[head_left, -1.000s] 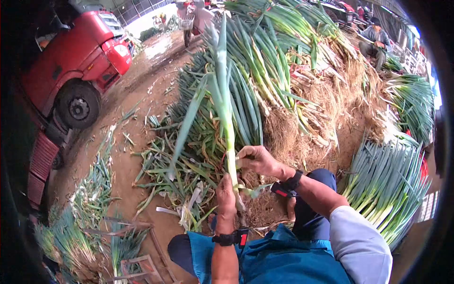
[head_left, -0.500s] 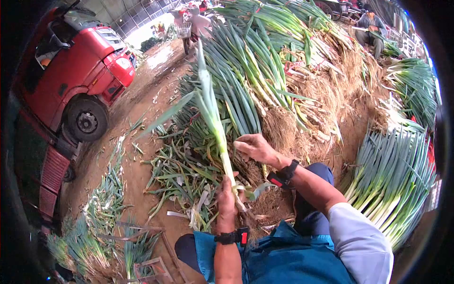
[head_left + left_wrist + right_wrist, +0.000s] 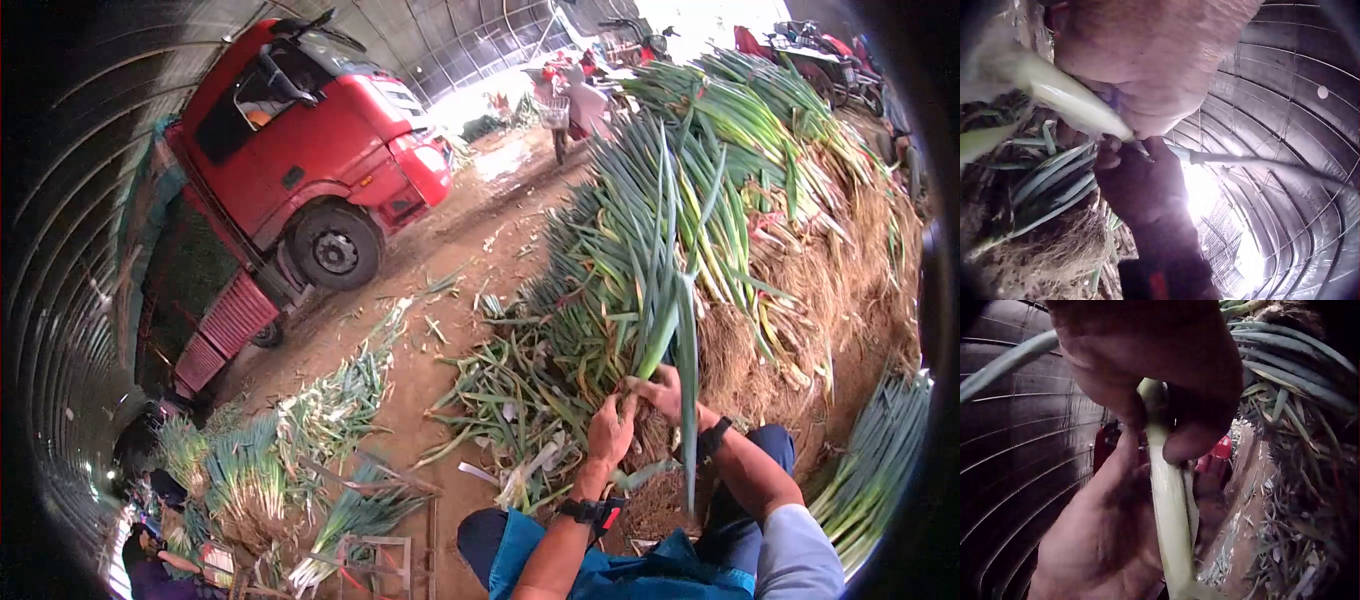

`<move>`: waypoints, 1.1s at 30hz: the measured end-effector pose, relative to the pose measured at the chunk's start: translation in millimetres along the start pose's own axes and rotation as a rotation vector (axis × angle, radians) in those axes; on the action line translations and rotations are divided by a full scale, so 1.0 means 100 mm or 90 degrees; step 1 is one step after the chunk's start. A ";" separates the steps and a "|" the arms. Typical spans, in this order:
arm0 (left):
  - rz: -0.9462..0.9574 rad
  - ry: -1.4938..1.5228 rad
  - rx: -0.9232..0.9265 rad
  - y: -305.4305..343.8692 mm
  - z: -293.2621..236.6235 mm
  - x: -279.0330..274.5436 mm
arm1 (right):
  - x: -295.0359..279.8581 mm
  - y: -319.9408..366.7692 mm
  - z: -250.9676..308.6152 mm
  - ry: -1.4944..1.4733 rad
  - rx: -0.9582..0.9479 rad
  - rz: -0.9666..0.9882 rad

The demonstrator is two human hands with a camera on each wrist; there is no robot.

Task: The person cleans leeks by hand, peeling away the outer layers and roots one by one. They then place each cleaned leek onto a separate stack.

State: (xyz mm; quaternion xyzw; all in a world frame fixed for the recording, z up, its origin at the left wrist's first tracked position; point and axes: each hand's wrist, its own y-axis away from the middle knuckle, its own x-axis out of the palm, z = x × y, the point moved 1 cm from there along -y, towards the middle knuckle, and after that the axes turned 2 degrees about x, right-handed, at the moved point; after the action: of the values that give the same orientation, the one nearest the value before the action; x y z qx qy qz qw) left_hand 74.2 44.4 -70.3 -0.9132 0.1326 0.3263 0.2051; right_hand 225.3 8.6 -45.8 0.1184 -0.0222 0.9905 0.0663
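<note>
A single green onion with long green leaves is held between both hands, leaves pointing up and one drooping to the right. My left hand grips its pale stalk from below. Just above and to the right, my right hand pinches the stalk. In the right wrist view, the right hand has thumb and fingers around the stalk, with the left hand behind it. The left wrist view shows the pale stalk passing between the left hand and the right hand.
Piled green onions with long roots lie beyond the hands. Leaf scraps cover the ground left of the pile. A red truck stands at the upper left, and more onion bundles lie at the lower left. A bundle sits at the right.
The head view has turned left, showing more of the truck. My right hand, formerly apart from the stalk, now pinches it close to my left hand, and a leaf hangs down to the right.
</note>
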 end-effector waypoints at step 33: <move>0.002 0.343 -0.251 0.11 0.74 0.21 | -0.34 0.08 0.12 -0.149 -0.137 0.069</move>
State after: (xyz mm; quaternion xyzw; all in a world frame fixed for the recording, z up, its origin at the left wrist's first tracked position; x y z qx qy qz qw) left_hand 45.6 66.6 -139.3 -0.9886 0.1176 0.0927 -0.0181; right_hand 260.1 -4.0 -42.1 0.2238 -0.1419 0.9640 0.0223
